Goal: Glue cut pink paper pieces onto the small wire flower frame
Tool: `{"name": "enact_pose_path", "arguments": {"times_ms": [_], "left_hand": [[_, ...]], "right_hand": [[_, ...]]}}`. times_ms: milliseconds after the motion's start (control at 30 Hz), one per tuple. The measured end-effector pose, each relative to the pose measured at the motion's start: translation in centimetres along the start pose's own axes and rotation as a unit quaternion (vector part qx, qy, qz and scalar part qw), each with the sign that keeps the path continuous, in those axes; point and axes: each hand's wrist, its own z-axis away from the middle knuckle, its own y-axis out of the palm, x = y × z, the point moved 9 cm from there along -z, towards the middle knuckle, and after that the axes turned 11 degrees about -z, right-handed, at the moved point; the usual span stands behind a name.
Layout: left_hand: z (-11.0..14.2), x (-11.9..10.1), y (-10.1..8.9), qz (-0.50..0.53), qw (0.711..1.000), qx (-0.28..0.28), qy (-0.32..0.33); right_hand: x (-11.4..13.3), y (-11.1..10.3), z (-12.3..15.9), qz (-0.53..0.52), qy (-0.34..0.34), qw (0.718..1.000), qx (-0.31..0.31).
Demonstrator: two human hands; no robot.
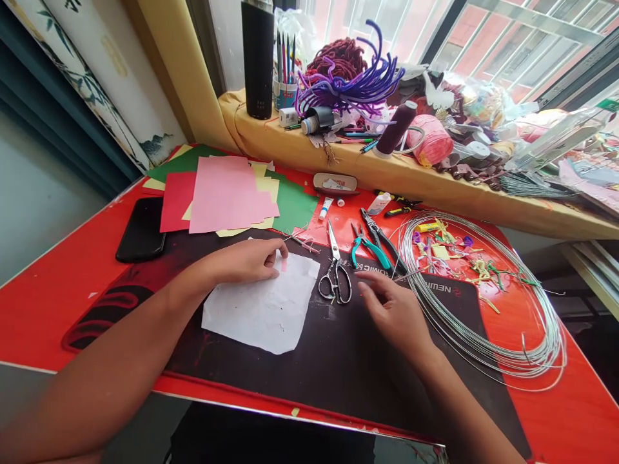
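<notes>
My left hand (251,259) rests at the upper edge of a white paper sheet (256,316), fingers bent, thumb and forefinger apart. A small pink strip (284,264) lies on the sheet beside its fingertips. My right hand (394,309) hovers over the dark mat (358,367), fingers loosely spread and nothing visible in them. Just left of it lie silver scissors (334,270), handles toward me. Beyond its fingers are teal-handled pliers (371,248) and black-handled pliers (382,238). Thin twisted wire pieces (304,241) sit just past the sheet.
A large wire coil (541,361) surrounds colourful scraps (478,264) at the right. Stacked coloured paper (232,193) and a black phone (141,229) are at the left. Yarn, purple pipe cleaners (345,90) and a black bottle (257,61) crowd the windowsill.
</notes>
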Motion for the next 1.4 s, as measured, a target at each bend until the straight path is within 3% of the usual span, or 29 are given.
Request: {"name": "enact_pose_path", "arguments": {"times_ms": [200,567,967,1400], "left_hand": [[-0.2,0.8,0.1,0.096,0.995,-0.008,-0.025],[-0.7,2.0,0.3,0.187,0.98,-0.014,-0.068],[-0.9,2.8,0.6,0.231,0.969,-0.016,-0.091],[-0.7,2.3,0.1,0.224,0.97,-0.016,-0.096]], "right_hand": [[3.9,6.5,-2.9,0.039,-0.071,0.985,0.153],[7.0,11.2,-7.5,0.083,-0.156,0.947,0.268],[8.0,15.1,-9.2,0.134,-0.188,0.897,0.377],[7.3,15.5,-10.4,0.115,-0.163,0.896,0.397]]}}
